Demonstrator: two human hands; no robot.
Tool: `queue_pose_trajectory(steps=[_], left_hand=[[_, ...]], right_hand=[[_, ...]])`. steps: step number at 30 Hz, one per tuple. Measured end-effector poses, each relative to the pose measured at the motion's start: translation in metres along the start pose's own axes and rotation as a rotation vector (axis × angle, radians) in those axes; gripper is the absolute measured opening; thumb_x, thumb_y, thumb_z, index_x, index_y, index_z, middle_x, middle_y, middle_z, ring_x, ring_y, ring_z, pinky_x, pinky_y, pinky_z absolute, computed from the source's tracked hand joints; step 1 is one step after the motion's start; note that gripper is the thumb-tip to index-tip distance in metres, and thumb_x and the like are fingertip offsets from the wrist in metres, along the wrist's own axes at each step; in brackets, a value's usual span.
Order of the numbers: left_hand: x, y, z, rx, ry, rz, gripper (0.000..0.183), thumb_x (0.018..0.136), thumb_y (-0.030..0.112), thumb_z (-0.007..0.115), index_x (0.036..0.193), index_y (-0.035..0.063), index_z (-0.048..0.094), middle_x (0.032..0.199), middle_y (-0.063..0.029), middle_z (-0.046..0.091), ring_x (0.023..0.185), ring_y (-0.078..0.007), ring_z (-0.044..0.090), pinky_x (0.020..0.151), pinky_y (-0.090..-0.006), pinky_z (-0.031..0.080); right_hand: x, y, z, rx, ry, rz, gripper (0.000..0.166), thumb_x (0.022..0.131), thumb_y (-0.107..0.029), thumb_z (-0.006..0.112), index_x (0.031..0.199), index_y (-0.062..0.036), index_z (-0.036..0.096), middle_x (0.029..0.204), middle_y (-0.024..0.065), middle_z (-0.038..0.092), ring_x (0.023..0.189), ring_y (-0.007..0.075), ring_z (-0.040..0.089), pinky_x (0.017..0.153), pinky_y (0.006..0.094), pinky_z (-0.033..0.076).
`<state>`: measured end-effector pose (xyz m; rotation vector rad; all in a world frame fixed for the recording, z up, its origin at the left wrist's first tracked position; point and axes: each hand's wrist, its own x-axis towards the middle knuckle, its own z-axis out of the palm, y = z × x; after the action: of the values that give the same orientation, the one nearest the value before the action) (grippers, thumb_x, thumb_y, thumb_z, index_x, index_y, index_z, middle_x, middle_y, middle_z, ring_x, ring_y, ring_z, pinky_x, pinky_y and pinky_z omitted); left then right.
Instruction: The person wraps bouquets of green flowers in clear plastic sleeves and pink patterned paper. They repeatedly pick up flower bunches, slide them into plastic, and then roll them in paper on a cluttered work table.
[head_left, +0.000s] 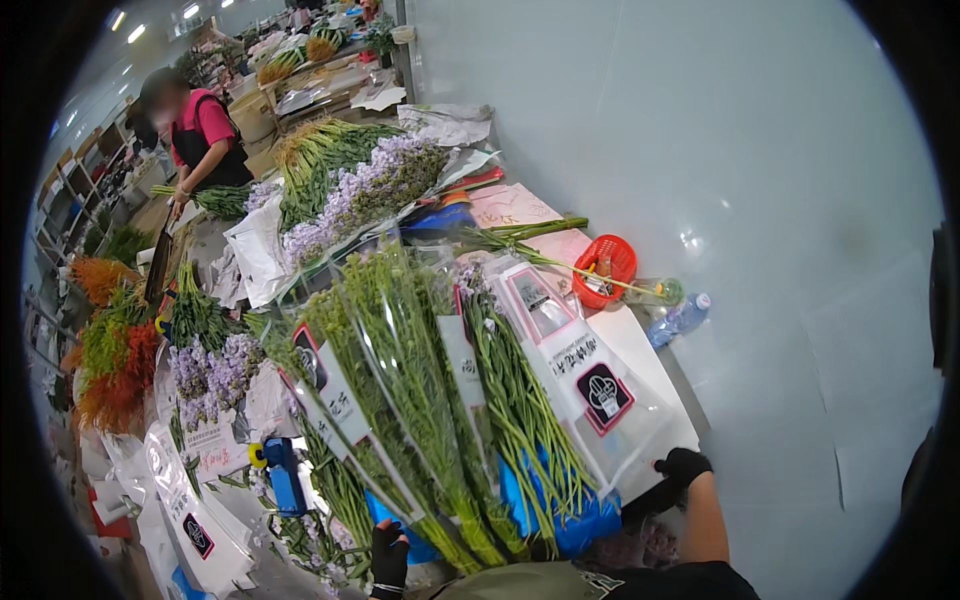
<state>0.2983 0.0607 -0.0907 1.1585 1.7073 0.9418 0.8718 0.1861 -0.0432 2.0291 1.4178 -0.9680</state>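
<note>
My left hand (388, 553), in a black fingerless glove, is at the lower edge beside the stems of several green flower bunches in clear printed sleeves (405, 375). Its fingers are partly hidden, so a hold does not show. On the right, my gloved right hand (681, 466) is by the lower corner of a stack of flat printed plastic sleeves (600, 382); whether it grips an edge is unclear. Between the sleeves and the wrapped bunches lies a loose bunch of long green stems (525, 405) with lilac blooms at its far end. Blue sheeting (592, 521) shows beneath the stems.
Farther back lies a large pile of lilac flowers (360, 187). A red plastic basket (604, 271) and a plastic bottle (679, 320) stand by the pale wall. To the left are a blue tape dispenser (283, 476) and more sleeves (191, 510). Another person (206, 135) handles stems across the table.
</note>
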Motion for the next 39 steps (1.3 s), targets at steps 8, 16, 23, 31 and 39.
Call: queue_pose_trajectory(steps=[8, 16, 23, 31, 39], left_hand=[[0.014, 0.083, 0.078, 0.585, -0.244, -0.609, 0.106, 0.075, 0.051, 0.066, 0.14, -0.0042, 0.004, 0.145, -0.0282, 0.008, 0.134, -0.0399, 0.011, 0.108, -0.046, 0.016], [0.038, 0.125, 0.106, 0.413, -0.032, -0.698, 0.106, 0.074, 0.05, 0.068, 0.14, -0.0041, 0.006, 0.144, -0.0276, 0.007, 0.133, -0.041, 0.012, 0.107, -0.0458, 0.018], [0.015, 0.1, 0.105, 0.352, 0.016, -0.776, 0.105, 0.074, 0.048, 0.068, 0.14, -0.0042, 0.005, 0.142, -0.0268, 0.008, 0.131, -0.0394, 0.014, 0.105, -0.0451, 0.02], [0.037, 0.111, 0.101, 0.315, 0.025, -0.821, 0.104, 0.074, 0.043, 0.069, 0.14, -0.0034, 0.004, 0.138, -0.0256, 0.016, 0.127, -0.0379, 0.021, 0.102, -0.0448, 0.025], [0.047, 0.112, 0.101, 0.287, 0.021, -0.813, 0.103, 0.074, 0.038, 0.07, 0.14, -0.0027, 0.003, 0.134, -0.0243, 0.024, 0.122, -0.0364, 0.029, 0.099, -0.0445, 0.029]], right_hand=[[0.118, -0.177, -0.239, 0.824, 0.306, -0.822, 0.017, 0.085, -0.018, 0.054, 0.081, -0.0018, 0.058, 0.065, 0.005, 0.059, 0.06, 0.0106, 0.056, 0.058, 0.026, 0.045], [0.416, -0.285, -0.326, 0.669, 0.92, -0.781, 0.032, 0.074, -0.016, 0.056, 0.102, -0.0023, 0.054, 0.075, 0.0181, 0.061, 0.074, 0.0338, 0.061, 0.068, 0.0403, 0.048], [0.47, -0.326, -0.359, 0.199, 0.871, -0.431, 0.058, 0.07, -0.034, 0.061, 0.116, -0.0035, 0.044, 0.096, 0.0255, 0.06, 0.093, 0.0379, 0.059, 0.08, 0.0445, 0.047], [0.442, -0.358, -0.376, -0.006, 0.679, -0.177, 0.068, 0.064, -0.044, 0.071, 0.116, -0.0076, 0.047, 0.12, 0.0163, 0.049, 0.112, 0.0331, 0.048, 0.091, 0.0431, 0.042], [0.478, -0.316, -0.389, 0.471, 0.778, -0.982, 0.045, 0.071, -0.03, 0.065, 0.102, 0.0008, 0.058, 0.089, 0.0214, 0.063, 0.087, 0.0357, 0.059, 0.078, 0.0386, 0.046]])
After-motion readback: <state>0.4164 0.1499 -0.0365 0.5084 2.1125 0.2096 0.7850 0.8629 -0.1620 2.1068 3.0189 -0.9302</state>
